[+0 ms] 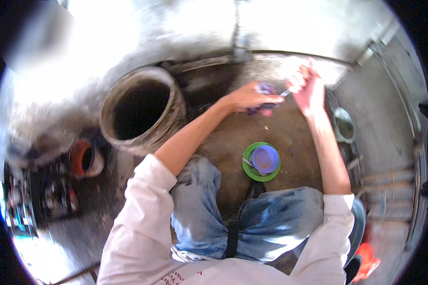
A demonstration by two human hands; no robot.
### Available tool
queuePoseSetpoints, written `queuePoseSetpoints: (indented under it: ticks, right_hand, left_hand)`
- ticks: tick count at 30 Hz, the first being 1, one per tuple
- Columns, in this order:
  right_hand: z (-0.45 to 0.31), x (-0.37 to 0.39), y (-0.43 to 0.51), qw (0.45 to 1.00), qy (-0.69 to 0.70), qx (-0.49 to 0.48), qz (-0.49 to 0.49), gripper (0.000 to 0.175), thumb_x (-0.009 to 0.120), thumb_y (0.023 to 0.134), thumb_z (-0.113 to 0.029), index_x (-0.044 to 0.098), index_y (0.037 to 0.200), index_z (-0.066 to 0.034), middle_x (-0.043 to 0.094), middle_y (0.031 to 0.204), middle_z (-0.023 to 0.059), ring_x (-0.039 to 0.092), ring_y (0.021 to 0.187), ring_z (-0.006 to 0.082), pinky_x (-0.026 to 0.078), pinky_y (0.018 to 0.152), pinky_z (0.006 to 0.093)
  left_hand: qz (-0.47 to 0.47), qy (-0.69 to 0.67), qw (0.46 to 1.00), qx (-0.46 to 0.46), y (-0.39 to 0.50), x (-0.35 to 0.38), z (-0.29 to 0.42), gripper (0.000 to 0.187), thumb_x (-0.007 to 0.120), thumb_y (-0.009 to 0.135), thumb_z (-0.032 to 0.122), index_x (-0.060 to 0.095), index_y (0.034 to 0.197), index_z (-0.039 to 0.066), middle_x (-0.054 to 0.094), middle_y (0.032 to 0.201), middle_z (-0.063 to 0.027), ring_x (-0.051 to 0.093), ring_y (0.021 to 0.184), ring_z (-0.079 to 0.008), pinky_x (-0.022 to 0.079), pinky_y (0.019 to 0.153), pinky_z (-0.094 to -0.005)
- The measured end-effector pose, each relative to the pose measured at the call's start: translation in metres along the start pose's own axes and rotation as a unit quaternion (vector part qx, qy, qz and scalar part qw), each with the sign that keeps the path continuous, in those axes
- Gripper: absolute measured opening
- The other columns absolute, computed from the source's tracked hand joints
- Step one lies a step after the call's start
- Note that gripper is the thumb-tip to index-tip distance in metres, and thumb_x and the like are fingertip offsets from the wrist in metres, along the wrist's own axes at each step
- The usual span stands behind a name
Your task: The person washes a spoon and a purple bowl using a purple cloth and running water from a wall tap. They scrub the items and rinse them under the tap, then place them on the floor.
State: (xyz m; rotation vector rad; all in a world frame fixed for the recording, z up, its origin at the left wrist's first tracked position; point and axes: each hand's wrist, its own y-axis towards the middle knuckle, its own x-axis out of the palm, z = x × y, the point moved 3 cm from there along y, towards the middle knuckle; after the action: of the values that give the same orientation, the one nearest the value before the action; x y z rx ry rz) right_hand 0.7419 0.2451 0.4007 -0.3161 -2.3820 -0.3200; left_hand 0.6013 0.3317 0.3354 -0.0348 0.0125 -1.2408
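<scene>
My left hand (pixel 248 98) is closed around a crumpled purple item (pixel 265 88), perhaps a cloth or scrubber; blur hides its exact kind. A thin shiny metal utensil (pixel 285 93) spans the gap between my two hands. Its far end meets the curled fingers of my right hand (pixel 306 85), one finger of which points up. Below them on the floor sits a green plate or shallow bowl (pixel 248 173), holding a purple bowl (pixel 271 151) with cloudy contents. Beside the purple bowl, a light utensil handle (pixel 248 162) leans on the green rim.
A large round vat (pixel 176 121) with a dark inside stands left of my left arm. Farther left is an orange-lined bucket (pixel 79 156). A pale basin (pixel 343 124) lies right of my right forearm, and a grey-blue tub (pixel 358 224) is by my right elbow.
</scene>
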Motion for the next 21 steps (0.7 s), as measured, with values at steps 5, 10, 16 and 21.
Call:
queuePoseSetpoints:
  ticks: [5,10,16,21]
  right_hand:
    - [0.000,0.004,-0.002,0.998,-0.044,0.010,0.046,0.046,0.040,0.109,-0.039,0.031,0.068,-0.0203,0.018,0.058,-0.0078,0.018,0.050,0.0085,0.020,0.047,0.0261]
    - [0.021,0.008,-0.008,0.993,-0.082,0.049,0.067,0.050,0.043,0.108,-0.042,0.028,0.067,-0.0186,0.016,0.054,-0.0072,0.013,0.047,0.0074,0.016,0.043,0.0271]
    - [0.033,-0.004,-0.001,0.972,-0.210,0.004,0.105,0.050,0.051,0.101,-0.056,0.043,0.078,-0.0130,0.034,0.073,-0.0021,0.039,0.068,0.0131,0.036,0.069,0.0300]
    - [0.052,-0.017,0.000,0.966,-0.240,0.026,0.090,0.077,0.028,0.101,-0.067,0.057,0.126,0.0000,0.064,0.105,0.0132,0.059,0.097,0.0249,0.045,0.089,0.0420]
  left_hand:
    - [-0.113,-0.199,0.973,-0.025,-0.005,0.003,-0.009,0.033,0.070,0.096,0.024,0.062,0.114,-0.002,0.070,0.103,-0.0136,0.072,0.091,-0.0235,0.063,0.082,-0.0394]
    - [-0.213,-0.190,0.958,0.012,-0.011,0.011,-0.003,0.028,0.068,0.096,0.019,0.062,0.110,-0.004,0.072,0.096,-0.0147,0.073,0.086,-0.0253,0.061,0.077,-0.0405]
    - [-0.079,-0.090,0.992,0.028,-0.001,0.003,-0.014,0.026,0.072,0.094,0.029,0.068,0.094,0.003,0.067,0.077,-0.0070,0.067,0.071,-0.0180,0.054,0.064,-0.0336]
    - [0.159,-0.163,0.964,0.138,0.003,-0.026,0.006,0.025,0.068,0.097,0.033,0.066,0.086,0.011,0.060,0.069,0.0008,0.055,0.061,-0.0099,0.046,0.056,-0.0300]
